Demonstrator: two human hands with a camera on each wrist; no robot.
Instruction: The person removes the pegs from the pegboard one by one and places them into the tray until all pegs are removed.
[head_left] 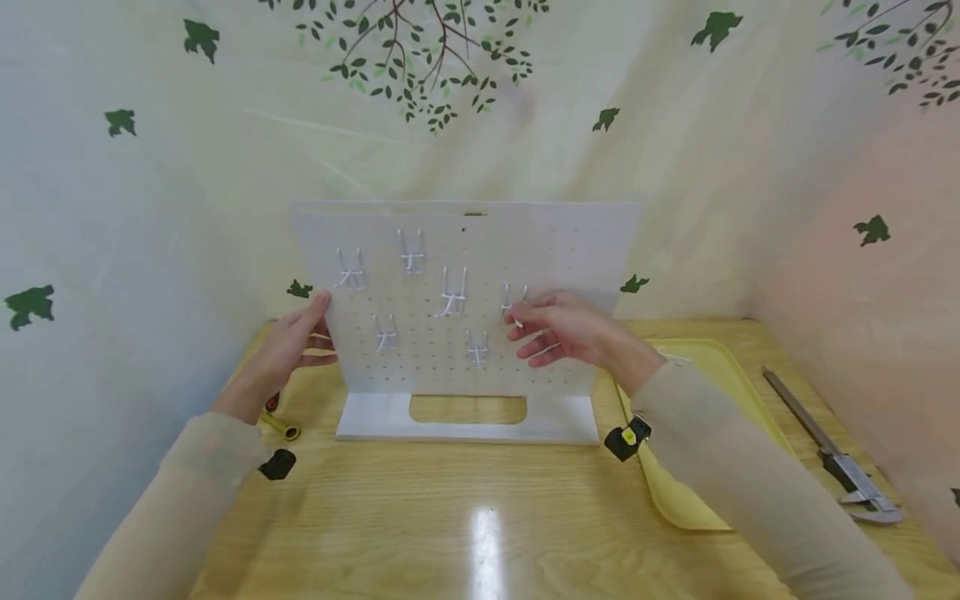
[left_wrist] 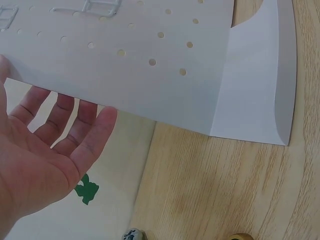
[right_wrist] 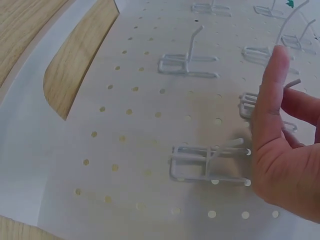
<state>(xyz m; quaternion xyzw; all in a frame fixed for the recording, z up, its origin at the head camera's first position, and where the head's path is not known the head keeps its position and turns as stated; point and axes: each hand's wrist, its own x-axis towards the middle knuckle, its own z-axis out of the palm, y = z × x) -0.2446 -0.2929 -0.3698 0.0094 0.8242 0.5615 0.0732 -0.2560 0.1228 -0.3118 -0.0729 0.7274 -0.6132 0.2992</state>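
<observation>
A white pegboard stands upright on its base, several white wire hooks on its face. My left hand grips the board's left edge, thumb in front and fingers reaching behind. At the right part of the board, my right hand pinches a wire hook between thumb and fingers; part of it is hidden by the hand. Just below sits another wire hook, which the hand hides in the head view. A further wire hook hangs low, left of the hand.
A yellow tray lies right of the board, partly under the right forearm. Beyond it is a caliper. A brass-coloured ring-ended tool lies by the left wrist. Printed fabric hangs behind the wooden table.
</observation>
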